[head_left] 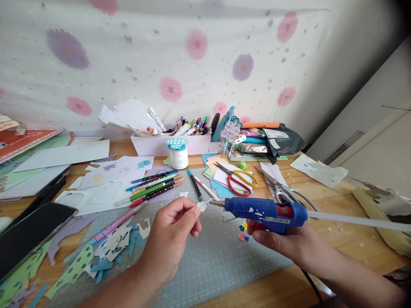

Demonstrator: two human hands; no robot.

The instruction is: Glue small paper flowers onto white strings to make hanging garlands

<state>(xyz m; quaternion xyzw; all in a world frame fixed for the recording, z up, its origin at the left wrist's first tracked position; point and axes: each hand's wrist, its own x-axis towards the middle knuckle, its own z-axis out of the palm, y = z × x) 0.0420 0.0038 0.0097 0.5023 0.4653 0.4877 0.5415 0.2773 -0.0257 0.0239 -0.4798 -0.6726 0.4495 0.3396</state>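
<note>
One grey, grid-lined cutting mat (212,265), with the work held above it

Pale wooden table boards (340,201) carry the mat, which probably spares them from heat and blades. Over the mat's right half, the right hand (289,239) is wrapped around the handle of a blue plastic glue gun (257,212). The gun lies nearly level, its metal nozzle (217,202) aimed left, presumably so the tip meets the work without nearing skin. Steel scissors with red and yellow handles (230,171) lie near the mat's far edge, perhaps out of the arms' way. Above the mat's middle, the left hand (175,233) pinches a small, angular white piece (202,206) between thumb and forefinger, by one edge, likely leaving the rest exposed to the nozzle just beside it. Tiny red, yellow and blue flower shapes (241,236) sit on the mat below the gun.

The trigger and most right-hand fingers are hidden, so whether it is squeezed cannot be told. Whether the pale strand between piece and nozzle is glue is unclear. Right of the mat, the gun's long white glue stick (359,220) runs out of view.
</note>
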